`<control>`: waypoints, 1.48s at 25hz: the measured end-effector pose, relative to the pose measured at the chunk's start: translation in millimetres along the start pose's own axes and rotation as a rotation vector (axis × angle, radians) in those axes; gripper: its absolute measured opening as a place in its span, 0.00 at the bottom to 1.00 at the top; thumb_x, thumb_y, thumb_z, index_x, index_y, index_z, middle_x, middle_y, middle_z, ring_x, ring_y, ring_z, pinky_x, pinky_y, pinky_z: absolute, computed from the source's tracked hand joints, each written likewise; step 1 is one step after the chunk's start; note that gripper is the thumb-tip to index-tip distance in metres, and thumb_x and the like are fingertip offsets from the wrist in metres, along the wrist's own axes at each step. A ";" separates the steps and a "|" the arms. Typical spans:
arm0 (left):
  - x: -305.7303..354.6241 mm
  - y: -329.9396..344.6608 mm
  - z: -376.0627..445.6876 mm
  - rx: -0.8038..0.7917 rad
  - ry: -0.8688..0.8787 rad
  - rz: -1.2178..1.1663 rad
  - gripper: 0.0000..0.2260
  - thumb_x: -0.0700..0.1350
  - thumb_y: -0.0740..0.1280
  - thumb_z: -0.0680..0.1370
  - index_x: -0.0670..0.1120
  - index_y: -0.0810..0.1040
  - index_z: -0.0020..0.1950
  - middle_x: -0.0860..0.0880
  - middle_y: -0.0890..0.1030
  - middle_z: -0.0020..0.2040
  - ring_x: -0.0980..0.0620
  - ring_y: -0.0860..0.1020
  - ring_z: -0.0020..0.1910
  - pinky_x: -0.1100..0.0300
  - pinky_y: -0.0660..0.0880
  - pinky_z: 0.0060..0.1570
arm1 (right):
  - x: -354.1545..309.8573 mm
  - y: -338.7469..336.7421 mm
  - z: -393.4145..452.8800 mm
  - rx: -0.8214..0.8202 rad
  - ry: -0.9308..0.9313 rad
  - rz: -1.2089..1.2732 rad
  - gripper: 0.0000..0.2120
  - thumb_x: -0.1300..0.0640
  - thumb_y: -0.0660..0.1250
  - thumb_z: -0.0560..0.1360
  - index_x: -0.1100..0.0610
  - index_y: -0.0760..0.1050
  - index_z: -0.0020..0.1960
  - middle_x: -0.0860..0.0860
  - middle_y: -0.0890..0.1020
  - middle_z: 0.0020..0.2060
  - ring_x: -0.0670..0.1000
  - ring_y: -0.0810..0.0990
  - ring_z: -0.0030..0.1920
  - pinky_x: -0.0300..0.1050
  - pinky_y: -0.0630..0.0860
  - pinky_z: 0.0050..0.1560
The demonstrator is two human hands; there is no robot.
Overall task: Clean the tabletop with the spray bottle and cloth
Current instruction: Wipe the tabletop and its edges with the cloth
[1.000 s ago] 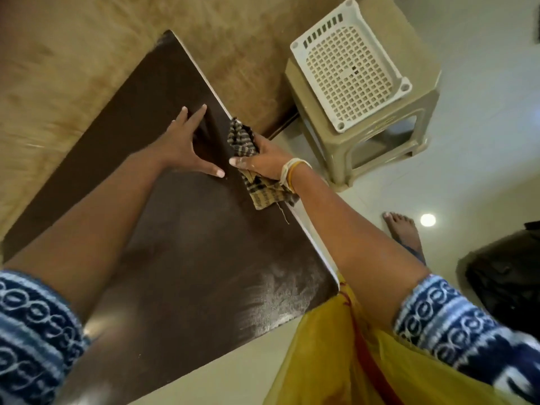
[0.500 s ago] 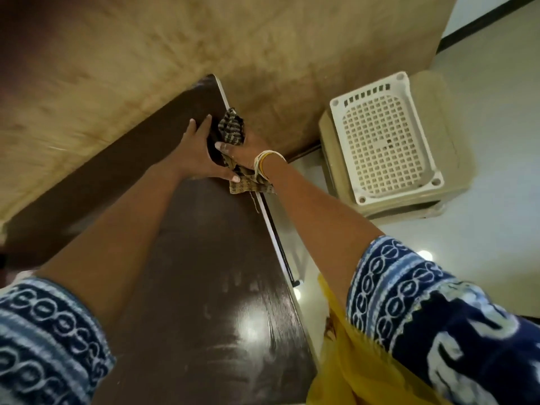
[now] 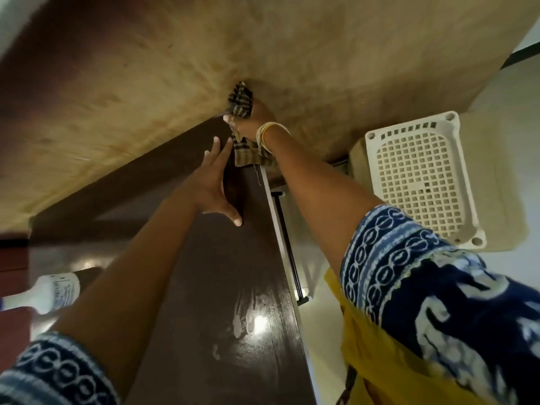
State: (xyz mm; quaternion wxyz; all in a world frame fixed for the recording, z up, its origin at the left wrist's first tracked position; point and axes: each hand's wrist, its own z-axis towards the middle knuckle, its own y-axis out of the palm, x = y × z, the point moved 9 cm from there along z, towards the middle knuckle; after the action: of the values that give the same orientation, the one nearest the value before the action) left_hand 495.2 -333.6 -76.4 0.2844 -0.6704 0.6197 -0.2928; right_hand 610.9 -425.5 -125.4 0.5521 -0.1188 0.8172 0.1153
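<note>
Your right hand (image 3: pixel 252 119) grips the cloth (image 3: pixel 244 130) at the tabletop's (image 3: pixel 210 287) far corner; left hand (image 3: pixel 211 182) flat beside it; spray bottle (image 3: pixel 43 292) far left.

**Blue-and-white print sleeves, yellow garment, wrist bangles**

Both arms are bare from the elbow down. Short sleeves (image 3: pixel 415 264) are dark blue with white ring and chain patterns. A yellow garment (image 3: pixel 388 372) hangs below. The right wrist wears white and yellow bangles (image 3: pixel 267 134).

tabletop (image 3: pixel 204 287) middle clear, spray bottle (image 3: pixel 49 293) left, wall (image 3: pixel 175 68) behind
</note>
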 end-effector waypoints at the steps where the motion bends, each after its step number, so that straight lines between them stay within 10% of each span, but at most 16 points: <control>1: -0.1 -1.2 -0.9 0.015 0.002 -0.009 0.73 0.51 0.86 0.51 0.56 0.35 0.79 0.50 0.32 0.79 0.46 0.37 0.78 0.43 0.52 0.75 | -7.9 1.7 6.0 0.010 -0.011 -0.092 0.23 0.50 0.68 0.77 0.54 0.70 0.70 0.52 0.77 0.65 0.53 0.76 0.65 0.42 0.70 0.61; 7: -5.0 0.5 -6.3 0.045 -0.085 -0.065 0.74 0.50 0.86 0.50 0.49 0.34 0.80 0.45 0.27 0.77 0.46 0.40 0.79 0.49 0.58 0.74 | -34.0 43.0 10.7 0.133 -0.131 -1.177 0.22 0.43 0.55 0.81 0.53 0.71 0.69 0.56 0.70 0.70 0.61 0.69 0.67 0.55 0.68 0.63; 12: -11.5 5.0 -7.2 0.018 -0.196 -0.098 0.73 0.49 0.86 0.52 0.49 0.34 0.79 0.43 0.31 0.78 0.39 0.36 0.77 0.39 0.53 0.74 | -51.3 70.4 13.0 -0.088 -0.459 -1.311 0.24 0.40 0.52 0.81 0.52 0.74 0.66 0.53 0.78 0.64 0.59 0.74 0.65 0.55 0.69 0.61; 17: -19.9 9.7 -10.3 0.029 -0.184 -0.169 0.74 0.51 0.86 0.52 0.46 0.33 0.79 0.47 0.30 0.78 0.44 0.34 0.78 0.45 0.49 0.76 | -42.1 51.4 -26.2 -0.262 -0.702 -1.377 0.26 0.42 0.53 0.82 0.53 0.65 0.75 0.51 0.64 0.76 0.56 0.62 0.76 0.56 0.57 0.73; 24: -25.0 11.9 -8.1 0.027 -0.173 -0.209 0.74 0.52 0.85 0.52 0.45 0.32 0.79 0.47 0.29 0.78 0.45 0.32 0.77 0.47 0.47 0.76 | 10.2 46.5 -114.1 -0.410 -0.906 -1.348 0.33 0.42 0.44 0.74 0.50 0.65 0.75 0.49 0.65 0.76 0.54 0.61 0.77 0.56 0.53 0.75; 30: -25.2 11.5 -8.2 0.030 -0.180 -0.204 0.74 0.51 0.85 0.52 0.46 0.32 0.79 0.48 0.29 0.78 0.45 0.33 0.77 0.46 0.48 0.75 | -19.2 39.8 -42.4 -0.178 -0.643 -1.247 0.27 0.47 0.60 0.78 0.46 0.62 0.76 0.49 0.62 0.77 0.55 0.57 0.77 0.56 0.52 0.75; 37: -23.8 12.0 -9.4 0.041 -0.182 -0.208 0.73 0.50 0.86 0.52 0.46 0.33 0.79 0.49 0.30 0.78 0.46 0.34 0.77 0.46 0.48 0.76 | -5.3 1.1 1.8 0.096 -0.084 -0.264 0.17 0.49 0.64 0.79 0.53 0.73 0.66 0.50 0.82 0.51 0.46 0.79 0.44 0.36 0.72 0.43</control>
State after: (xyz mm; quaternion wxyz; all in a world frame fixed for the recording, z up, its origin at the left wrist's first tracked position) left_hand 478.8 -310.8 -80.1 0.3209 -0.7489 0.5123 -0.2713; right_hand 614.0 -423.6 -121.1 0.6012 -0.1937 0.7752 0.0074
